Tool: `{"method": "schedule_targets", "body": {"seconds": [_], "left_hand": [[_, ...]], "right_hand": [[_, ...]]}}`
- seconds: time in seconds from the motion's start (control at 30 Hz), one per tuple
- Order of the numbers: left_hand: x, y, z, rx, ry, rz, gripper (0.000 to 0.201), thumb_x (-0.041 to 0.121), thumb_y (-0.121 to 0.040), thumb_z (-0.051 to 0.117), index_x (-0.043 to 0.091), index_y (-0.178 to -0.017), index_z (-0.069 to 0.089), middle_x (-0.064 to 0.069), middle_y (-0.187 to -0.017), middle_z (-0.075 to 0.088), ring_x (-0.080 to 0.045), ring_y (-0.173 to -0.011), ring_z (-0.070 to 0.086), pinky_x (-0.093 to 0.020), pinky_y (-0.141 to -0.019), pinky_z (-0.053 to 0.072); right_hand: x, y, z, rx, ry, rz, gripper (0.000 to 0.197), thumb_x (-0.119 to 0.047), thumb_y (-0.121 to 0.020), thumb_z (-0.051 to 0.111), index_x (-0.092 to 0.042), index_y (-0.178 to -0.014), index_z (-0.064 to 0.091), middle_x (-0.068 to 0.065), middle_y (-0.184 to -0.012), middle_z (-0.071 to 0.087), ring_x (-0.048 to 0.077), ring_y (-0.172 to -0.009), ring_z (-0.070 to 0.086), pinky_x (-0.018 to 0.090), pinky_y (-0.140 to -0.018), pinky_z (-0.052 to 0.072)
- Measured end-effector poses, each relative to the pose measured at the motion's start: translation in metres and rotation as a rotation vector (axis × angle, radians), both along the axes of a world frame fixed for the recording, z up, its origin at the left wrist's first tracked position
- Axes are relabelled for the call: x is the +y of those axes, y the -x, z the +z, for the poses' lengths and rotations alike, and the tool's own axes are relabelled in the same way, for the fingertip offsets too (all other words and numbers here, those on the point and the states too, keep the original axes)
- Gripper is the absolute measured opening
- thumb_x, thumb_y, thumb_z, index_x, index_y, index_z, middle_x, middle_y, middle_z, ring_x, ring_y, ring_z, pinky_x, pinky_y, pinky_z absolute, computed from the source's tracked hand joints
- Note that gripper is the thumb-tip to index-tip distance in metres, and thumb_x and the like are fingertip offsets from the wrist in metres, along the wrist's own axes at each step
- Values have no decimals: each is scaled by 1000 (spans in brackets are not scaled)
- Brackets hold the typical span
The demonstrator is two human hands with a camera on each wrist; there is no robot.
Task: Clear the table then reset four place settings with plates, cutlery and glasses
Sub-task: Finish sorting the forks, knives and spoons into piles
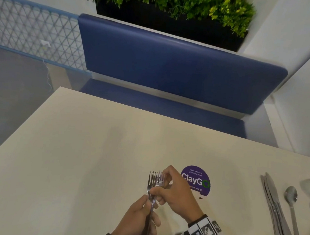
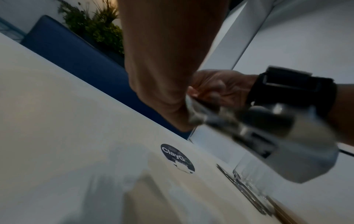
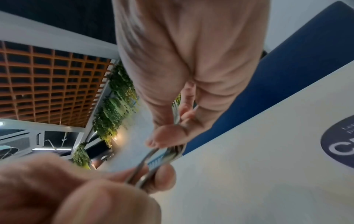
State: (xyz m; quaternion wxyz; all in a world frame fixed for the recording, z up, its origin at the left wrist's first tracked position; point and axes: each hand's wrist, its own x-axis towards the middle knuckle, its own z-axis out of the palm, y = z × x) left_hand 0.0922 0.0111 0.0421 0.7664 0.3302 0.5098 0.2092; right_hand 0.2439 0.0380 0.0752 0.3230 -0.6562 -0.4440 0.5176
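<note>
At six o'clock, nearest us, our left hand (image 1: 137, 219) gripped the handles of the forks (image 1: 154, 184) above the table (image 1: 72, 147); just beyond, our right hand (image 1: 175, 192) pinched one fork near its tines, apparently separating it. At three o'clock lay stacked knives (image 1: 275, 210), a spoon (image 1: 292, 202) and, at the edge, glasses (image 2: 247, 174). We judged the clearing done and the resetting barely begun: no plates showed, no setting was laid. At twelve o'clock stood the blue bench (image 1: 173, 66).
</note>
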Motion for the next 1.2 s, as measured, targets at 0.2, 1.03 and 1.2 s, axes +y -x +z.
{"method": "schedule_targets", "body": {"seconds": [0.2,1.03,1.2], "left_hand": [[-2,1,-2,25,5,62,39,33,-109,33,3,-102,59,-1,-58,40,-13,-45,23,-22,-46,23],[18,-79,2,-35,144,250,28,17,-106,37,12,-80,44,-2,-60,35,-18,-57,34,-34,-61,37],[2,-122,-2,26,77,-147,22,15,-106,37,10,-86,46,-4,-66,47,-19,-67,44,-34,-69,42]], "right_hand": [[-3,9,-16,-220,-19,-49,69,-39,-82,76,-37,-140,39,-7,-110,51,9,-77,59,19,-69,51],[-85,-26,-16,-107,435,181,44,-60,-89,51,-25,-115,54,-4,-101,70,9,-83,68,29,-79,54],[-128,-46,-24,-42,346,-127,15,-39,-98,46,-26,-98,54,0,-80,63,5,-61,54,18,-61,43]]}}
